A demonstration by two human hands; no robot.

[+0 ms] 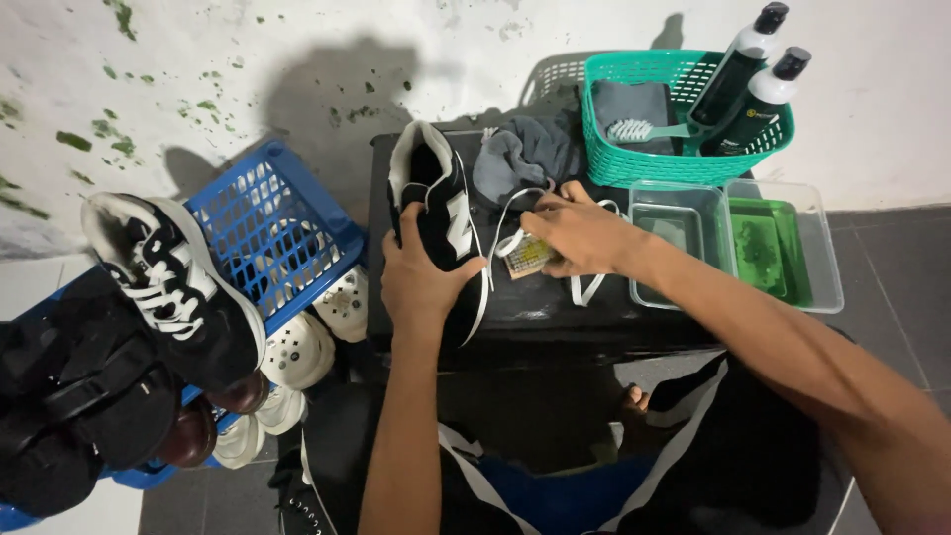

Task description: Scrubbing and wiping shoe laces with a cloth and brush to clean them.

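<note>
A black sneaker with white trim (436, 198) stands on a low black table (555, 307). My left hand (421, 277) grips its side from below. My right hand (584, 233) pinches a white shoelace (510, 238) that runs from the shoe, and it rests over a small yellowish tag or card (530, 258) lying on the table. More white lace loops out under my right wrist. A grey cloth (520, 154) lies crumpled just behind the shoe.
A teal basket (684, 163) at the back holds a grey cloth, a brush (639, 129) and two dark bottles (748, 84). Two clear tubs (733, 248) stand to its front. Left, a blue crate (272, 233) with black sneakers (173, 287) and white clogs (297, 347).
</note>
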